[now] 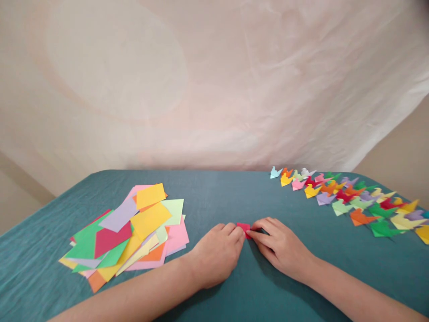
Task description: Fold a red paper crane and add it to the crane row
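Observation:
A small folded piece of red paper (pixel 243 226) lies at the front middle of the table, between my two hands. My left hand (pixel 219 252) is closed, its fingertips pressing on the paper's left side and hiding part of it. From the other side, my right hand (pixel 283 246) pinches the paper's right edge between thumb and fingers. Only a small upper portion of the red paper shows, so its folds are hard to make out.
A loose pile of coloured paper sheets (pixel 114 239) spreads over the left of the table (pixel 214 197). Along the right stand rows of several small folded paper birds (pixel 342 206) in many colours. Behind the table hangs a pale cloth (pixel 214 89).

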Demonstrator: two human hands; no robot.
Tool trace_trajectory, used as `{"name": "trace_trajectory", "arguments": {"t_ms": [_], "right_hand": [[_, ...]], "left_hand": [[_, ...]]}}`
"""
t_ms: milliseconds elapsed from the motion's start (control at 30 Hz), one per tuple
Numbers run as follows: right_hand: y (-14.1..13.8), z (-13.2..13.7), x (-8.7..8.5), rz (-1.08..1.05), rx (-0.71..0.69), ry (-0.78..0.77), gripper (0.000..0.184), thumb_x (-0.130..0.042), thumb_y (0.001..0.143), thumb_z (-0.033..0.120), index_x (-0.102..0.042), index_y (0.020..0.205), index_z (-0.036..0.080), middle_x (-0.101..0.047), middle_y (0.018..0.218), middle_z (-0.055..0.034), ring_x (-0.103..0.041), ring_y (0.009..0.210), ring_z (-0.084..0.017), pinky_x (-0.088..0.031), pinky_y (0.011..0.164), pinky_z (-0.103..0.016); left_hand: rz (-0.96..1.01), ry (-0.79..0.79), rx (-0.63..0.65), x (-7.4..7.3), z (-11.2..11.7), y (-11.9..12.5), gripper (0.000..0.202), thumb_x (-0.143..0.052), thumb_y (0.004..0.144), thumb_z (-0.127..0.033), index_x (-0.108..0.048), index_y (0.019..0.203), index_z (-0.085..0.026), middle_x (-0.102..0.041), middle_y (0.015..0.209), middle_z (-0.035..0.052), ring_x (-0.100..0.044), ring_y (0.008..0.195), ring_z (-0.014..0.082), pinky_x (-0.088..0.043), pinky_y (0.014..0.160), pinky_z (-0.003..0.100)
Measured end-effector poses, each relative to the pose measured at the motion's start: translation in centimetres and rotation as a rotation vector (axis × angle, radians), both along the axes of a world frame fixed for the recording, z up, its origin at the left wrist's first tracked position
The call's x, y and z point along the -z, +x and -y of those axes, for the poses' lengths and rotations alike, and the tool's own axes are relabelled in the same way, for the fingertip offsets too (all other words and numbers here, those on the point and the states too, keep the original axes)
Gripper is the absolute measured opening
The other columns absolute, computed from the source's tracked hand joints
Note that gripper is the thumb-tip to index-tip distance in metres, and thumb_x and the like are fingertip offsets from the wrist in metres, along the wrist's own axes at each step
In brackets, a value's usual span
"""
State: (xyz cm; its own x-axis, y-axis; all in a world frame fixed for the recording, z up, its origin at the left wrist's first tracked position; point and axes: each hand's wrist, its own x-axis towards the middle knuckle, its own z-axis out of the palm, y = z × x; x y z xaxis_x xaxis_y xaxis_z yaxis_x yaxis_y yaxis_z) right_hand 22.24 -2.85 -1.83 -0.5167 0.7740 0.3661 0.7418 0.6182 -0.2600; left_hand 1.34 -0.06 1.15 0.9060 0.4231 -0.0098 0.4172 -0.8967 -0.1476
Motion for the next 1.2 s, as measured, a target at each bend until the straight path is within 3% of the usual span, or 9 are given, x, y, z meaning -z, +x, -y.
{"name": "trace_trajectory", "arguments": {"t_ms": [367,800,933,1200], "right_hand": [[-0.2,-0.1,-0.3,0.063,0.022,-0.026,0.031,-0.042,0.091,0.017,-0.062,0.113,0.027,-0.058,0.095,-0.0087,-0.052,0.086,-0.022,-0.043,0.072,-0.038],[-0.5,0.0,-1.0,0.179,0.038,0.005,0.026,-0.049,0.085,0.011,-0.065,0.103,0.019,-0.057,0.093,-0.0081,-0.052,0.085,-0.020,-0.045,0.074,-0.035],[-0.7,0.2,-1.4,0.288,0.067,-0.003,0.029,-0.054,0.080,0.007,-0.064,0.104,0.019,-0.057,0.093,-0.0070,-0.052,0.084,-0.020,-0.045,0.074,-0.035],[-0.5,0.1,-1.0,0.357,0.084,0.040,0.024,-0.053,0.083,0.009,-0.064,0.102,0.020,-0.058,0.092,-0.0058,-0.052,0.081,-0.019,-0.046,0.071,-0.034]], "left_hand": [[0.025,0.004,0.004,0.2,0.0,0.0,0.030,-0.042,0.087,-0.019,-0.050,0.115,-0.012,-0.055,0.103,0.0087,-0.048,0.096,0.0224,-0.040,0.083,0.033],[0.083,-0.044,-0.036,0.2,-0.1,0.2,0.029,-0.041,0.088,-0.021,-0.049,0.115,-0.012,-0.053,0.107,0.0082,-0.048,0.100,0.0224,-0.042,0.088,0.035],[0.119,-0.065,-0.067,0.0,-0.1,0.1,0.032,-0.043,0.087,-0.019,-0.049,0.118,-0.014,-0.052,0.111,0.0090,-0.046,0.108,0.0241,-0.041,0.091,0.037],[0.171,-0.053,-0.051,0.5,-0.4,-0.1,0.033,-0.044,0.087,-0.020,-0.050,0.119,-0.014,-0.048,0.120,0.0123,-0.037,0.122,0.0272,-0.036,0.100,0.041]]}}
